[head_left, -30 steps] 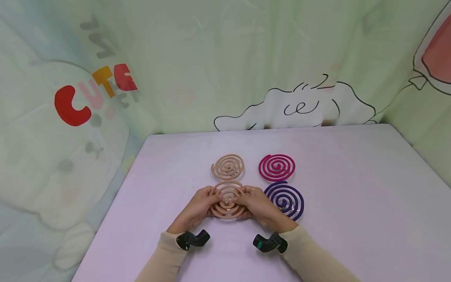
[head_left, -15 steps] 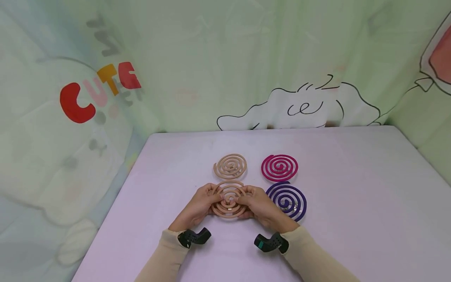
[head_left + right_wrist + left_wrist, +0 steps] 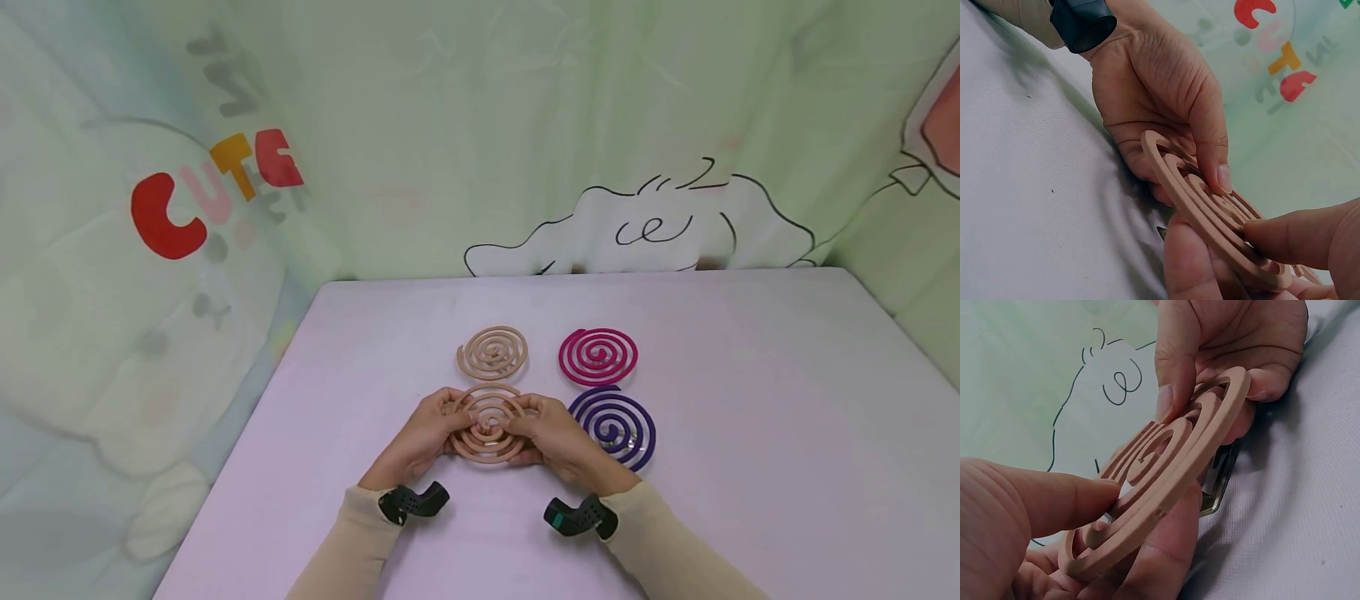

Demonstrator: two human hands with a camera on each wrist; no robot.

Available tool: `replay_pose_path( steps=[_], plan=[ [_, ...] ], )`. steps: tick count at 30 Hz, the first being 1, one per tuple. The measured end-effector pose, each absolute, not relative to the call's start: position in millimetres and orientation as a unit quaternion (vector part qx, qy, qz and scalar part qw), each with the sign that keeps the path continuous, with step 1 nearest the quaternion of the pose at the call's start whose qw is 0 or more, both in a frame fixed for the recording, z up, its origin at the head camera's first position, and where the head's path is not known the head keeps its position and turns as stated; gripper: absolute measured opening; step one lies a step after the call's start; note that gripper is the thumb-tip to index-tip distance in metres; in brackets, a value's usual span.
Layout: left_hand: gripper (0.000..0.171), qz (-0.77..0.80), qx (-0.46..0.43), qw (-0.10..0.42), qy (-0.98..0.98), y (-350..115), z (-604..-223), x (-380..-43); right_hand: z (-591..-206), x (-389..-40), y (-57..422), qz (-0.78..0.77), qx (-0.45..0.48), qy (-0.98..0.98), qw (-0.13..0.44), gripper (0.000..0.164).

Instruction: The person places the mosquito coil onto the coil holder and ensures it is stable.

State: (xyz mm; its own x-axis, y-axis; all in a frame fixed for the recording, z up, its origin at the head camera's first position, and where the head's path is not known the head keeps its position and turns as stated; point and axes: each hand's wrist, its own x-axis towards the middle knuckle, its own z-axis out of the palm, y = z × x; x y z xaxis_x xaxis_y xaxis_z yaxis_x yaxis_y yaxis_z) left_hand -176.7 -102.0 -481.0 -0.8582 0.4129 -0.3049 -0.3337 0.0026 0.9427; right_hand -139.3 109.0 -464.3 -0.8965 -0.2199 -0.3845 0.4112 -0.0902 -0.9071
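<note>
Both hands hold a tan mosquito coil (image 3: 487,460) low over the table, at the middle of the head view. My left hand (image 3: 427,437) pinches its left side, thumb on the upper face and fingers beneath. From the other side my right hand (image 3: 558,437) pinches it in the same way. The left wrist view shows the coil (image 3: 1175,487) tilted, with a thin metal piece (image 3: 1212,503) under it, partly hidden. Behind it lies another tan coil (image 3: 492,352). A magenta coil (image 3: 600,355) and a dark purple coil (image 3: 611,432) lie to the right.
The white table (image 3: 750,433) reaches back to a printed curtain (image 3: 420,150), which also hangs along the left and right sides. Shiny bits show under the purple coil. Each wrist wears a black camera, such as the right wrist camera (image 3: 581,517).
The head view has shifted slightly, so the scene sits a little further right. Both hands keep their hold on the tan mosquito coil, with hardly any visible motion.
</note>
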Motion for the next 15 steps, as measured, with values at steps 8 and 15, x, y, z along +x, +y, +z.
replay_pose_path(
  steps=[8, 15],
  plan=[
    [0.040, 0.710, 0.041, 0.271, 0.649, -102.8, -480.3, -177.1, -464.4, -140.0, 109.0, -0.737, 0.080, 0.635, 0.217, 0.041],
    [0.044, 0.708, 0.047, 0.270, 0.651, -104.7, -480.0, -175.6, -462.4, -138.1, 107.9, -0.736, 0.080, 0.636, 0.219, 0.040]
  ],
)
